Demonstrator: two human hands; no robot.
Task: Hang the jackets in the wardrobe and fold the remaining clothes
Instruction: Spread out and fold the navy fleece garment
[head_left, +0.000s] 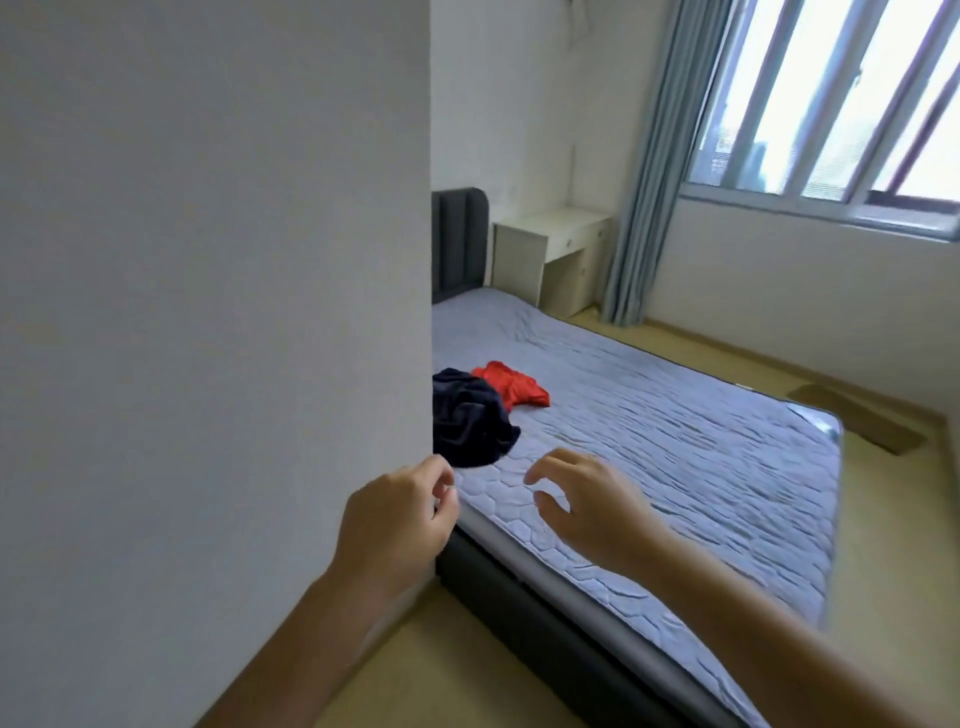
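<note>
Grey bed (675, 441) carries a crumpled navy garment (467, 415) at 9 o'clock, a red garment (514, 387) touching it, stretched from 10 to 4. At 6 o'clock the left hand (400, 514) and right hand (587, 509) hover, loosely curled, empty.

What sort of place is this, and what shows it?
Likely a bedroom: a grey quilted mattress on a dark bed frame, a small cream bedside desk, and a pale blue window curtain.
</note>
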